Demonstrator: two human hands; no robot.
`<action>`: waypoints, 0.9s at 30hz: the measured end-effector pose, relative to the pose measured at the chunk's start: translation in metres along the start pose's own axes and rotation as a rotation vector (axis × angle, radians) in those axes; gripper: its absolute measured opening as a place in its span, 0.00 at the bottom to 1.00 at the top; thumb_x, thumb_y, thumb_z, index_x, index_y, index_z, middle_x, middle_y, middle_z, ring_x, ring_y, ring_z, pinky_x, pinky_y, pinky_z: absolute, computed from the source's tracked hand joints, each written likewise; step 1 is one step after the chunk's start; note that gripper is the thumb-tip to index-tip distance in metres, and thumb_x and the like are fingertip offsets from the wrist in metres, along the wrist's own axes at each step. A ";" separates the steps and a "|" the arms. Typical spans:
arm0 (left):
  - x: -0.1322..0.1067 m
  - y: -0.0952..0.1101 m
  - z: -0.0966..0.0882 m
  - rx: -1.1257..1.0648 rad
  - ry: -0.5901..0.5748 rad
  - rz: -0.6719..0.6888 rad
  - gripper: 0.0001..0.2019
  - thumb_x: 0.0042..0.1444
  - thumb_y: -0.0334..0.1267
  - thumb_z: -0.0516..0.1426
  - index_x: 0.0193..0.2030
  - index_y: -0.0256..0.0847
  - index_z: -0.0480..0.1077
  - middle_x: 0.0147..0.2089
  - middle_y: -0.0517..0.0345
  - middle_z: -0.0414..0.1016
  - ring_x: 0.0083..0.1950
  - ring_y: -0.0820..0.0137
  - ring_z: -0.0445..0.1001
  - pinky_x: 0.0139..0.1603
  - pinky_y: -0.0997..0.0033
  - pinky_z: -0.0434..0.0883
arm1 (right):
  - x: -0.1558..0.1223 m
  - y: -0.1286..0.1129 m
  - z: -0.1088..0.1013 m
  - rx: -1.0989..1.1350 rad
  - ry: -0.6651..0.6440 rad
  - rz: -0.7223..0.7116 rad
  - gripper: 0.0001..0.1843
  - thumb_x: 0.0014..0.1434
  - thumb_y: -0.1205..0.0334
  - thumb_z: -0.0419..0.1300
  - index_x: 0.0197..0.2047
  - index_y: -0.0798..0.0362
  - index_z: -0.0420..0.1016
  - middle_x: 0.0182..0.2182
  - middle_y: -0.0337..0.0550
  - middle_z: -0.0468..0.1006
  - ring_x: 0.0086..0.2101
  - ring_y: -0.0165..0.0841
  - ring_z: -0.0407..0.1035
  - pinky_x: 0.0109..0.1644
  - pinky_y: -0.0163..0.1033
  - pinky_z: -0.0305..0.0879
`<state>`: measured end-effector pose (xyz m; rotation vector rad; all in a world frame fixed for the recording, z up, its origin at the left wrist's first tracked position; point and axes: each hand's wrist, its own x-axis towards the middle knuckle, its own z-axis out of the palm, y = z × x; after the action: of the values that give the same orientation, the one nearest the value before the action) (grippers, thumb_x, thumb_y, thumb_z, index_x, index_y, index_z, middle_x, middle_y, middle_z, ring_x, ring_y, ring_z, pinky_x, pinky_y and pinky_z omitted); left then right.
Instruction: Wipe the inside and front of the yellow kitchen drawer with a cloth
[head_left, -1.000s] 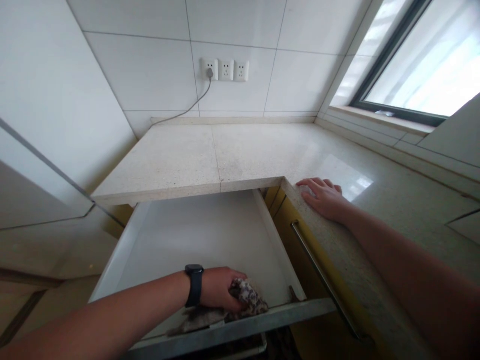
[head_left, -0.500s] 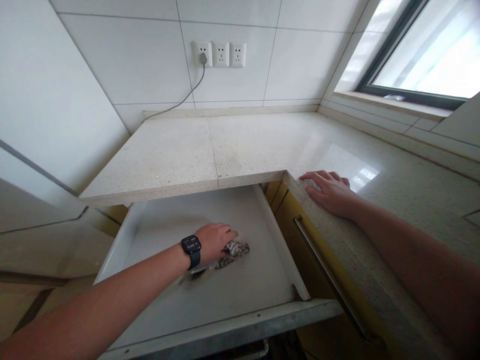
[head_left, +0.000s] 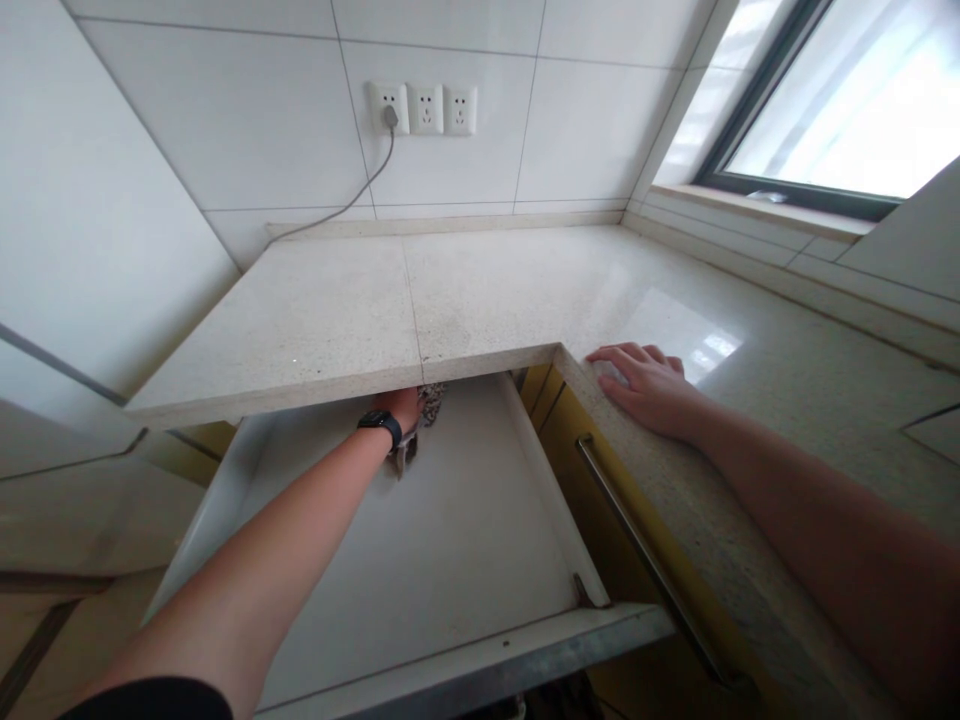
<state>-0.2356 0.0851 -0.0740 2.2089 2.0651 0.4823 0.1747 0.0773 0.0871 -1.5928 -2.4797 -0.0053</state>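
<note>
Deep in the pulled-out white drawer, my left hand is closed on a crumpled black-and-white patterned cloth. The counter's front edge partly hides the fingers. A loose end of the cloth hangs below the wrist, against the drawer's bottom. A dark watch sits on that wrist. My right hand rests on the countertop near its inner corner, thumb apart from the slightly bent fingers. Between thumb and fingers shows a pale patch; whether it is an object or the counter, I cannot tell.
A yellow cabinet front with a long metal handle stands right of the drawer. On the tiled wall are sockets, one with a plug and grey cord. A window is at the upper right, a white panel at the left.
My left hand has moved with the cloth from the middle of the drawer toward its back, under the counter's edge. My right hand stays in place on the counter; the view has shifted slightly.
</note>
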 end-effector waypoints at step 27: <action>-0.156 0.077 -0.042 -0.285 -0.578 0.414 0.19 0.50 0.46 0.63 0.49 0.45 0.70 0.48 0.51 0.76 0.49 0.57 0.75 0.48 0.62 0.71 | 0.001 0.005 0.004 0.003 0.026 -0.023 0.24 0.66 0.45 0.44 0.59 0.39 0.69 0.57 0.49 0.71 0.57 0.53 0.61 0.58 0.68 0.54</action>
<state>-0.1806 -0.0820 -0.0402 2.2446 1.1876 0.1184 0.1785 0.0811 0.0828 -1.5526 -2.4770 -0.0261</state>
